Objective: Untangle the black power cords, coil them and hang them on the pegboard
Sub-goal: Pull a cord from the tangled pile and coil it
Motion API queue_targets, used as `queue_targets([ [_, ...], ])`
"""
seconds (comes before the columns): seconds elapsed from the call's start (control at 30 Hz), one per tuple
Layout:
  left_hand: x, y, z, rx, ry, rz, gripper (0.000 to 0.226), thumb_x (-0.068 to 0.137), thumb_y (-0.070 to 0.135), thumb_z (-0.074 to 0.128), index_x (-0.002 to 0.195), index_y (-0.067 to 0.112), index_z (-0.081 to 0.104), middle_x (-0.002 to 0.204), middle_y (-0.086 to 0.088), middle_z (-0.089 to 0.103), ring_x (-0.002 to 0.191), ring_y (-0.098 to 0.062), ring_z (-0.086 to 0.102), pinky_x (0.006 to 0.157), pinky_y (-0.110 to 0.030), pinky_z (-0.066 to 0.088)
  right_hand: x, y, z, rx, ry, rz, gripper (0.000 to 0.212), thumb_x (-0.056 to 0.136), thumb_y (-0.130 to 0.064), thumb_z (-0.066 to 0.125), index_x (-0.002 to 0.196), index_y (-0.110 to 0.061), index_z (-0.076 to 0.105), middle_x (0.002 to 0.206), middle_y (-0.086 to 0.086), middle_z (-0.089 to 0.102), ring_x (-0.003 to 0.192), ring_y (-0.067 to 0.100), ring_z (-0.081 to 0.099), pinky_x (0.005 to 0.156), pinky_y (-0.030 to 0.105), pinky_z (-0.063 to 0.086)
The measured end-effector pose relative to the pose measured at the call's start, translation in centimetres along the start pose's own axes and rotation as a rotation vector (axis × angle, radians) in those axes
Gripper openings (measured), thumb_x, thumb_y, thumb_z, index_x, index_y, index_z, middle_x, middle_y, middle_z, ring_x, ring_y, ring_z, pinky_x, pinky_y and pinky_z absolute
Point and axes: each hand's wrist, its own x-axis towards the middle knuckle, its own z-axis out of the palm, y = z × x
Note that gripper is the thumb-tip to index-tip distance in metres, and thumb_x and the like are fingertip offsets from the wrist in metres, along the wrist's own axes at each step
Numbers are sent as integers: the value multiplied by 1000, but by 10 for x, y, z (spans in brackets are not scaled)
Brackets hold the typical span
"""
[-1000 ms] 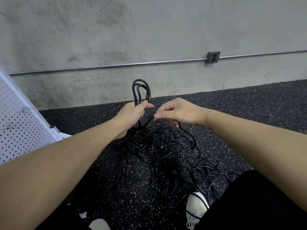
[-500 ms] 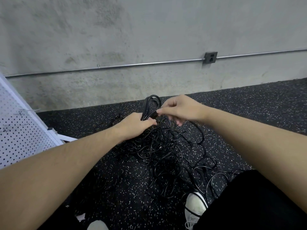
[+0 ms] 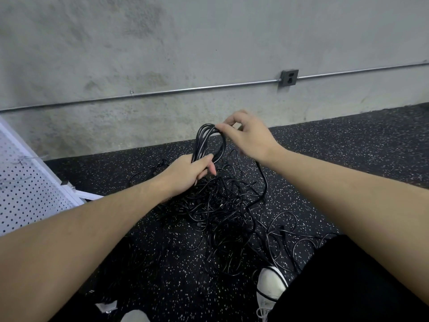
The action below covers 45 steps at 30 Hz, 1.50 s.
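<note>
Black looped cord coil (image 3: 210,145): left hand (image 3: 185,176) grips it, right hand (image 3: 248,135) pinches its top.

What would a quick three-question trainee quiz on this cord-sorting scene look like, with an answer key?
1. True or false: the left hand grips the bottom of the coil.
2. Multiple choice: where does the right hand pinch the cord? A) at the top of the coil B) down in the tangle on the floor C) at the pegboard
3. Fill in: the wall outlet sits on a metal ____ running along the wall.

Key: 1 true; 2 A; 3 pipe.
</note>
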Motion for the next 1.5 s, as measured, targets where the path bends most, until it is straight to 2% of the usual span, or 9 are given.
queue_targets([
  [0.1,0,10,4,5,-19,81,49,111,39,36,86,10,67,65,6,46,58,-12,45,63,-25,41,1,-3,5,107,90,36,28,91,-50,70,87,-28,53,87,-6,59,75,22,60,74,47,56],
  [0.27,-5,15,9,-26,-57,136,46,111,34,37,84,10,66,61,10,46,56,-10,44,59,-23,41,-4,-9,4,286,23,307,69,81,-65,71,124,-18,44,91,2,67,67,14,61,60,32,54],
  [0.47,-3,9,9,-47,-41,65,48,108,49,39,81,19,65,60,13,50,57,-6,47,68,-30,42,-7,-23,8,667,-142,429,35,97,-46,63,94,-11,55,67,3,70,68,17,72,77,32,62],
  [0.63,-1,19,9,-154,-3,60,51,106,55,39,73,30,69,72,13,59,76,-7,58,80,-33,40,0,-46,12,924,-23,437,40,102,-33,58,73,-23,34,46,-11,24,42,8,20,49,24,21],
  [0.83,-8,38,13,-607,-186,-87,48,106,43,43,84,18,78,93,-10,68,87,-14,74,92,-36,56,1,-47,10,1155,-14,515,47,101,-33,57,65,-26,28,51,-9,14,49,9,5,41,21,5],
  [1.0,-7,38,13,-701,-130,-111,41,106,40,48,103,12,78,75,1,52,63,-11,51,77,-42,63,0,-50,10,996,-43,494,43,102,-42,53,69,-26,33,53,-9,23,49,10,18,44,20,22],
  [1.13,-4,26,11,-720,5,-109,44,107,41,46,111,8,75,72,5,49,58,-7,43,60,-29,47,-5,-41,15,879,-154,532,49,105,-56,32,102,-15,59,80,0,62,71,15,57,82,34,52],
  [1.37,8,32,-3,-946,209,-43,41,110,40,39,109,14,71,73,6,46,55,-6,39,55,-24,38,-24,-14,26,311,-706,483,44,94,-10,35,128,-20,60,126,-5,67,126,18,56,111,48,41],
  [1.5,15,35,-6,-982,262,-27,41,110,41,38,109,16,70,70,7,44,55,-6,34,58,-26,30,-30,-26,33,179,-991,412,34,96,-15,47,113,-38,66,149,-13,48,143,9,36,122,44,21],
])
